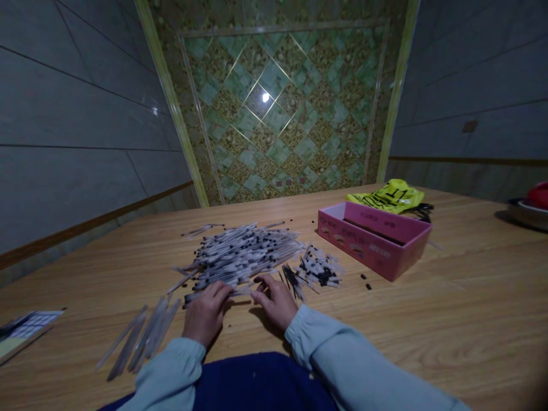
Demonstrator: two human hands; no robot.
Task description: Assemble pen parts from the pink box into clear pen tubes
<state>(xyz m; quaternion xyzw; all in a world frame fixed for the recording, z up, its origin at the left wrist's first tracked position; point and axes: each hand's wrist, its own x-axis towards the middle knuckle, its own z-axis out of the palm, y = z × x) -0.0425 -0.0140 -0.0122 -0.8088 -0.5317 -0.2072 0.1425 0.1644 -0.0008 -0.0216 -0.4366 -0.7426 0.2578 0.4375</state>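
Observation:
My left hand (206, 313) is closed, pinching a thin clear pen-like tube (242, 291) low over the table. At the tube's right end is my right hand (276, 301), fingers curled and thumb and fingertips around that end; whatever small part they may hold is hidden. Just beyond both hands lies a big heap of similar slim tubes (244, 251) with dark ends. To the right of the heap are small clear caps (317, 262) mixed with black pieces, and a few thin black sticks (293, 282). Several flat clear strips or sleeves (148, 337) lie left of my left hand.
A pink open box (363, 248) stands at the right on the wooden table (428, 319), with a yellow plastic bag (389, 195) behind it. Two small black bits (366, 282) lie before the box. A bowl (528, 214) is at the far right, a printed booklet (32, 331) at the left.

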